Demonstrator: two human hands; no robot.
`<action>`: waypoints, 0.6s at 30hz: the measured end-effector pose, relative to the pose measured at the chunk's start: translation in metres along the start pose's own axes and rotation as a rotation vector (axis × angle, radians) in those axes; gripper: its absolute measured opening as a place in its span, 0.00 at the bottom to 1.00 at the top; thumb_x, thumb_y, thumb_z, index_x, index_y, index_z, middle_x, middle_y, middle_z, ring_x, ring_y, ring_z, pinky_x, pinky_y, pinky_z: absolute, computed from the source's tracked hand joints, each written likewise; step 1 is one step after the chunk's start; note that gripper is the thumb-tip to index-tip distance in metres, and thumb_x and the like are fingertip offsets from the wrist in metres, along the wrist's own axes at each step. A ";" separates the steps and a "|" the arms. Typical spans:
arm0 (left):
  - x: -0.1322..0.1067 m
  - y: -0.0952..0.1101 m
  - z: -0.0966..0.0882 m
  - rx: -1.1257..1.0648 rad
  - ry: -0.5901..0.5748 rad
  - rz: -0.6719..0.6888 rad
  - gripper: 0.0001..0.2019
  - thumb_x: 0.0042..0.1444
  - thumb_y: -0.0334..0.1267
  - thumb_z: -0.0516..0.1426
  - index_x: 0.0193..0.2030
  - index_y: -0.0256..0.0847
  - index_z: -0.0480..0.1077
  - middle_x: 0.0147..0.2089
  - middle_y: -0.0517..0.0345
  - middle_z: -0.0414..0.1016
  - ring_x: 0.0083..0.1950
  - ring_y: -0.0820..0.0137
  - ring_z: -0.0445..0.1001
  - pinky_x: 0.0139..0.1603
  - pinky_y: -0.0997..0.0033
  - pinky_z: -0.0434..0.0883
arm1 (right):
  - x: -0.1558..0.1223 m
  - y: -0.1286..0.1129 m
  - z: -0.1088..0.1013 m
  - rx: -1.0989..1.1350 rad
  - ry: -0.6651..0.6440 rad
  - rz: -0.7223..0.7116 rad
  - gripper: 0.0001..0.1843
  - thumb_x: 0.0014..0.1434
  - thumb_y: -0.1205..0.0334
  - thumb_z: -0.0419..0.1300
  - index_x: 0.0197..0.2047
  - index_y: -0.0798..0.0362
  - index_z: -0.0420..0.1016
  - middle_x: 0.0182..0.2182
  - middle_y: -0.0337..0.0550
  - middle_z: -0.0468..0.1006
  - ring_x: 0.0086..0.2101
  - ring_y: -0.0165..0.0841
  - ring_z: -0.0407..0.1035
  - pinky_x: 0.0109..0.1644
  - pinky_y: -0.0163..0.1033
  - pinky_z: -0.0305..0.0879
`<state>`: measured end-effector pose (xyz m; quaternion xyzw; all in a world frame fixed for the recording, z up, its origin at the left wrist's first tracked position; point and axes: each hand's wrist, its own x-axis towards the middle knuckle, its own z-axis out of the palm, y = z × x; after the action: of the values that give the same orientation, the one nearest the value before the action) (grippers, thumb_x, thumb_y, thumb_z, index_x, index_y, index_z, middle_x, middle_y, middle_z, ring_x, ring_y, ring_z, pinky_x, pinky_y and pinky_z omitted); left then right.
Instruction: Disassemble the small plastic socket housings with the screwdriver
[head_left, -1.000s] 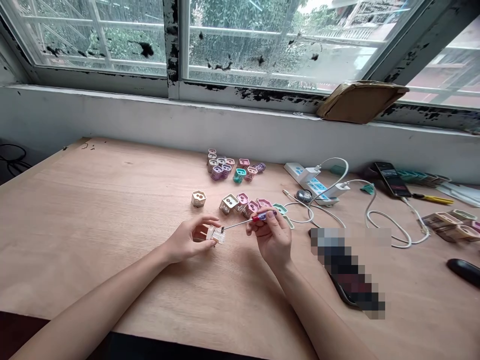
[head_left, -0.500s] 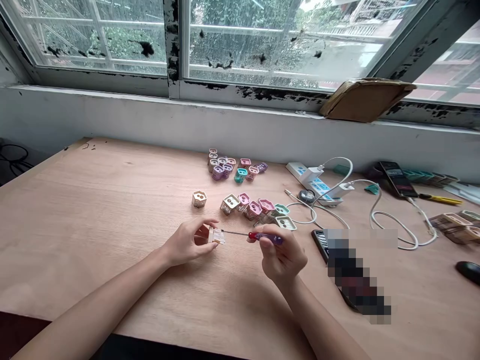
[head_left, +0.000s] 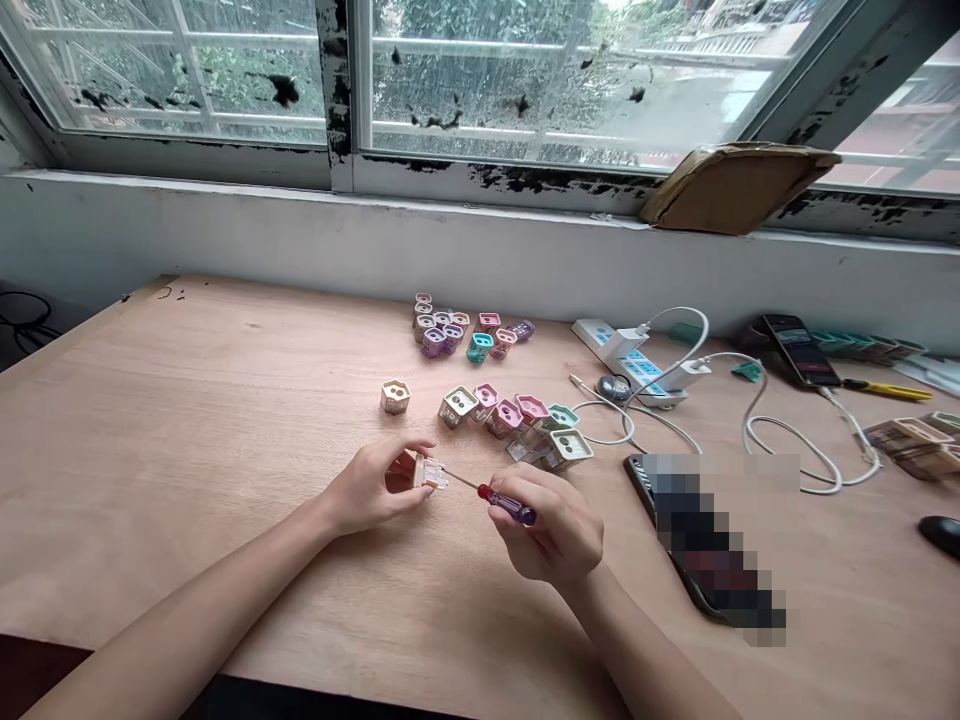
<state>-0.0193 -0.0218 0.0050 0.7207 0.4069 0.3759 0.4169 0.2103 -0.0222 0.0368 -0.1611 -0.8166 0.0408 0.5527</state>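
My left hand (head_left: 375, 483) is closed on a small clear plastic piece (head_left: 430, 473) with a pale rim, gripped between thumb and fingers just above the table. My right hand (head_left: 551, 520) holds a screwdriver (head_left: 507, 505) with a red and purple handle. Its thin shaft slants up to the left, and the tip meets or nearly meets the clear piece; I cannot tell which. Beyond my hands stand a cream-rimmed small case (head_left: 395, 396), another pale one (head_left: 458, 406), pink ones (head_left: 505, 416) and a green-rimmed one (head_left: 570, 448).
Farther back is a cluster of small purple, teal and pink cases (head_left: 480, 347). A white power strip (head_left: 596, 335) with chargers and white cables (head_left: 757, 420) lies to the right. Beyond my right hand is a dark, partly blurred phone (head_left: 697, 580). A black mouse (head_left: 941, 535) sits at the right edge.
My right hand has shifted slightly left and down, and the screwdriver has gone from nearly level to slanted, handle lower. My left hand stays nearly in place with the clear piece.
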 end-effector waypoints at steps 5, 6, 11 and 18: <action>0.000 0.001 -0.001 -0.017 -0.027 0.027 0.20 0.58 0.37 0.62 0.57 0.40 0.69 0.46 0.52 0.78 0.43 0.68 0.80 0.48 0.67 0.80 | -0.001 0.000 0.004 0.071 0.024 0.051 0.06 0.68 0.68 0.57 0.47 0.54 0.72 0.26 0.43 0.75 0.24 0.33 0.71 0.25 0.36 0.69; 0.000 0.002 -0.001 -0.010 -0.032 0.044 0.19 0.59 0.37 0.61 0.57 0.40 0.70 0.46 0.52 0.78 0.44 0.68 0.79 0.48 0.68 0.80 | -0.002 0.000 0.004 0.083 0.034 0.064 0.06 0.68 0.68 0.57 0.47 0.53 0.73 0.27 0.43 0.75 0.24 0.33 0.71 0.25 0.36 0.69; 0.001 0.007 -0.004 0.068 -0.049 0.147 0.11 0.60 0.34 0.60 0.50 0.39 0.75 0.50 0.50 0.76 0.47 0.68 0.78 0.44 0.73 0.79 | -0.005 0.002 0.005 0.093 0.077 0.112 0.06 0.68 0.68 0.58 0.47 0.53 0.74 0.28 0.44 0.77 0.25 0.34 0.73 0.26 0.38 0.71; 0.001 0.005 -0.005 0.021 -0.053 0.142 0.09 0.60 0.33 0.60 0.48 0.39 0.75 0.50 0.51 0.75 0.47 0.70 0.78 0.44 0.74 0.81 | -0.015 0.007 0.003 0.091 0.209 0.272 0.04 0.68 0.63 0.59 0.43 0.53 0.75 0.28 0.43 0.79 0.23 0.33 0.73 0.25 0.37 0.72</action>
<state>-0.0224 -0.0212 0.0114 0.7619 0.3473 0.3810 0.3921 0.2144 -0.0199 0.0206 -0.2483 -0.7228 0.1353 0.6305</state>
